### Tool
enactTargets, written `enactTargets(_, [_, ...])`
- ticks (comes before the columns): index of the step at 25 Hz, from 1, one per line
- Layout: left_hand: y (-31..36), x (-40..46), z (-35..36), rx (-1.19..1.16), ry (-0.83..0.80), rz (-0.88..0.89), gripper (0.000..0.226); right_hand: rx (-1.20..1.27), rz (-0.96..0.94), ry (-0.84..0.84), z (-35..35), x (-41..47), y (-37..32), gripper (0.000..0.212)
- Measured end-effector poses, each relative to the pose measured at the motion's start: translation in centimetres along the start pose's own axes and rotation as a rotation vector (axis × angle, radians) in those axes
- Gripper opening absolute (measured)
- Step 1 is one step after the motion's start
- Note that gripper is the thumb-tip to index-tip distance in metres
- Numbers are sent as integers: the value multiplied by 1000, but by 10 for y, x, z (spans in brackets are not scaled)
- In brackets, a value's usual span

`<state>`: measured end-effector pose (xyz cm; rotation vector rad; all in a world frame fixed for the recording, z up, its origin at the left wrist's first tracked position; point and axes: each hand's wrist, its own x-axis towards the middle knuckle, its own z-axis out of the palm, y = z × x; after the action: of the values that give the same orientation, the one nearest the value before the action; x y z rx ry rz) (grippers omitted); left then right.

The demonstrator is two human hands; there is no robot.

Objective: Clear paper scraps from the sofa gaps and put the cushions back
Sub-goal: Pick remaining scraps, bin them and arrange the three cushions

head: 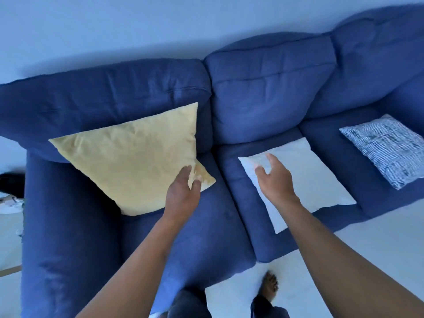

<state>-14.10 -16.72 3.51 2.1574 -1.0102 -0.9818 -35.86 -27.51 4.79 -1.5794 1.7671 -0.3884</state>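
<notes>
A yellow cushion [135, 161] leans on the left seat of the blue sofa [263, 95], against the backrest and armrest. My left hand [183, 193] pinches its lower right corner between fingers and thumb. A white cushion [307, 180] lies flat on the middle seat. My right hand [275, 180] hovers over its left part with fingers spread and relaxed, holding nothing. A blue-and-white patterned cushion [385, 150] lies flat on the right seat. No paper scraps show in the gaps between the seats.
The sofa stands against a pale wall. Its wide left armrest [66, 237] runs down the left side. Pale floor lies in front, where my bare foot [270, 285] stands. Dark and small objects sit at the far left edge [11, 191].
</notes>
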Motion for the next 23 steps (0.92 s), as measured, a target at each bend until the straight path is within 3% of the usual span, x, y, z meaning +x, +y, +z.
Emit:
enactTargets(3, [48, -35, 70, 62, -56, 36, 48, -66, -49, -30, -49, -5, 70, 62])
enactTargets(11, [127, -111, 225, 160, -169, 84, 63, -223, -61, -103, -162, -24, 203, 66])
enactTargets(17, [147, -82, 270, 217, -174, 103, 67, -229, -65, -142, -179, 13, 222, 68])
enactTargets(23, [151, -15, 295, 172, -155, 2, 67, -319, -36, -242, -191, 79, 225, 69])
